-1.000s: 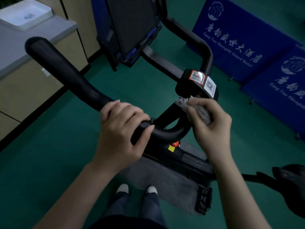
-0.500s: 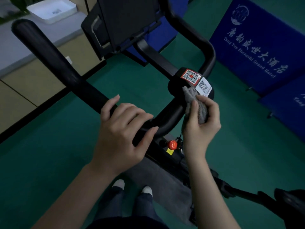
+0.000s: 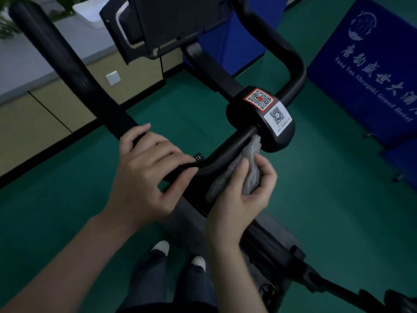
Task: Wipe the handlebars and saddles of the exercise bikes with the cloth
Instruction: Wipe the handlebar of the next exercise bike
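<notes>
Head view, left hand (image 3: pixel 144 177) clasping handlebar (image 3: pixel 67 64) slanting up-left, right hand (image 3: pixel 239 204) clutching cloth (image 3: pixel 251 168)

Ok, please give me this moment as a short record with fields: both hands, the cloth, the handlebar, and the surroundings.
left hand: grips the handlebar near its bend
right hand: holds the cloth against the handlebar
cloth: grey, bunched, touching the bar beside the hub
hub: black, with two QR stickers on top
floor: green
banner: blue, at the right
</notes>
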`<action>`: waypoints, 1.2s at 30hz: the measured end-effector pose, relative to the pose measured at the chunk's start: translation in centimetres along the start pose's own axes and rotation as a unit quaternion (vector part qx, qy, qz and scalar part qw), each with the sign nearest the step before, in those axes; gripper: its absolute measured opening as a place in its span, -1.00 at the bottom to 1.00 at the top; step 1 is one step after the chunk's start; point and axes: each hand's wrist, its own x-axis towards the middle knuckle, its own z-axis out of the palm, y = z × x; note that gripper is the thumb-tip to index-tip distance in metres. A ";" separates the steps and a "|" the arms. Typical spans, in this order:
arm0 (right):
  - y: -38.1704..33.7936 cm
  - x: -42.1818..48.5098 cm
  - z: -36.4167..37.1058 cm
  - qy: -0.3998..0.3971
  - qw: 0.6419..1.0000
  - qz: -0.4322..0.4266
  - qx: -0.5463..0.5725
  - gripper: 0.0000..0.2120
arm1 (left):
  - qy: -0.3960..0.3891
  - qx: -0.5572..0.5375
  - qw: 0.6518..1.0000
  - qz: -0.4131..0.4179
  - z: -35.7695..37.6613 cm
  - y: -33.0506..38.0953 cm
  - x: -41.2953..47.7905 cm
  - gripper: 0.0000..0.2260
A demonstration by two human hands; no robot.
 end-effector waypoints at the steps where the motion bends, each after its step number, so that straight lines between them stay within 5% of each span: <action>1: 0.1 -1.0 -0.3 -0.005 0.999 0.028 0.018 -0.88 | 0.003 0.002 1.000 -0.001 0.0 0.0 0.0 -0.78; 5: 0.2 0.4 -0.8 0.007 0.980 0.166 0.112 -0.91 | 0.007 0.009 1.000 -0.006 0.2 0.2 -0.1 -0.77; 10: -0.3 3.1 0.7 0.028 0.952 0.240 0.188 -0.89 | 0.004 0.014 1.000 -0.013 0.3 0.2 -0.1 -0.76; 24: 0.7 0.8 -0.9 -0.121 0.884 0.367 0.263 -0.84 | 0.000 0.004 1.000 -0.016 0.1 0.4 -0.2 -0.74; 28: 0.7 -0.5 -2.7 -0.182 0.881 0.382 0.212 -0.85 | -0.001 0.000 1.000 -0.018 0.1 0.4 -0.3 -0.75; 30: 0.3 0.2 -4.3 -0.192 0.922 0.313 0.125 -0.87 | -0.004 -0.009 1.000 -0.023 0.0 0.3 -0.2 -0.74; 33: -1.3 3.2 -5.4 -0.158 0.983 0.029 -0.084 -0.84 | -0.008 -0.018 0.999 -0.029 0.0 0.5 -0.1 -0.73; 36: -3.7 6.1 -3.7 -0.209 0.934 -0.233 -0.170 -0.85 | -0.010 -0.022 0.999 -0.033 -0.1 0.6 -0.1 -0.74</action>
